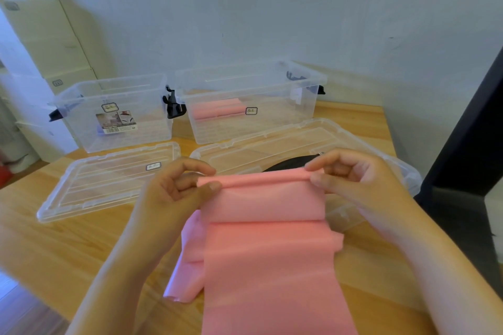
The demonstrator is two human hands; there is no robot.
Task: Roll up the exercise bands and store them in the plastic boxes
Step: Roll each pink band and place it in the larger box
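Rolled end of wide pink exercise band (266,239) pinched between left grip (177,185) and right grip (351,174); beyond grips, clear plastic box (285,122) holding pink rolls (217,111).

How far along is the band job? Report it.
Done: rolled pink bands lie in the right-hand clear plastic box. In hand: left hand and right hand pinch a flat pink exercise band, barely one turn rolled. Left: finish rolling it, box it.

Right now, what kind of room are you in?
Probably a home room or storeroom: a wooden table by a bare wall, clear plastic boxes, cardboard cartons stacked at the left.
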